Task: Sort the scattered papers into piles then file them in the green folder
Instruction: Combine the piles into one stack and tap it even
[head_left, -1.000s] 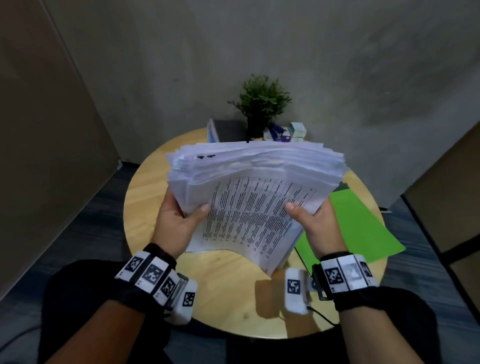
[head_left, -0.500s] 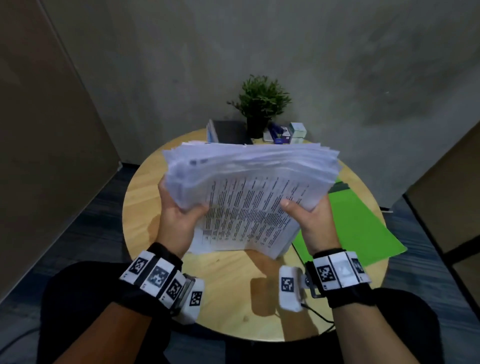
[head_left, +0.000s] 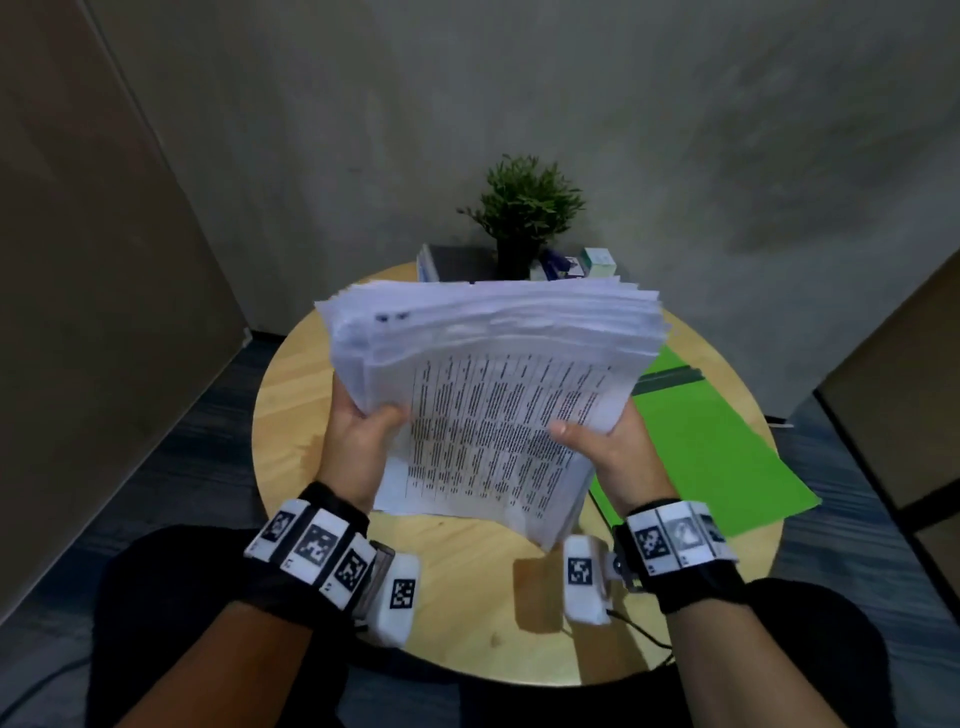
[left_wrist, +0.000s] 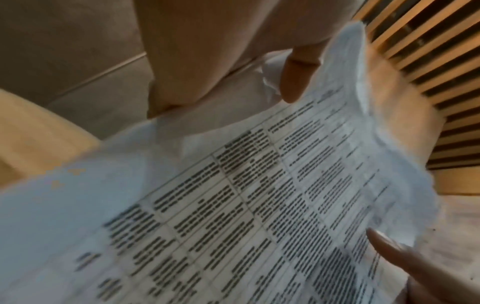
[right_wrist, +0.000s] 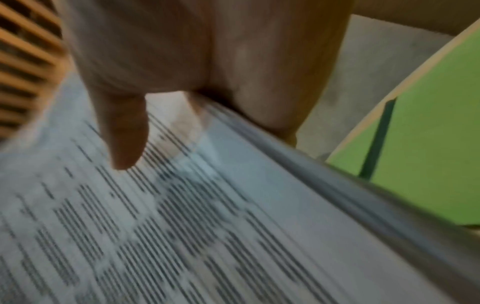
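A thick stack of white printed papers (head_left: 493, 405) stands tilted on its lower edge over the round wooden table (head_left: 291, 415). My left hand (head_left: 363, 441) grips its left side, thumb on the front sheet. My right hand (head_left: 602, 447) grips the right side in the same way, its thumb (right_wrist: 124, 131) lying on the printed text. The top sheet (left_wrist: 259, 205) carries a table of dense text. The green folder (head_left: 711, 447) lies flat on the table to the right of the stack, partly hidden behind it; the folder (right_wrist: 428, 148) also shows in the right wrist view.
At the table's far edge stand a small potted plant (head_left: 524, 213), a dark book or box (head_left: 457, 262) and a few small boxes (head_left: 597, 262). A grey wall rises behind, with brown panels on both sides. My legs are under the near edge.
The stack has dropped slightly and tipped more upright, its lower edge now closer to the tabletop. Both hands keep the same hold on its sides.
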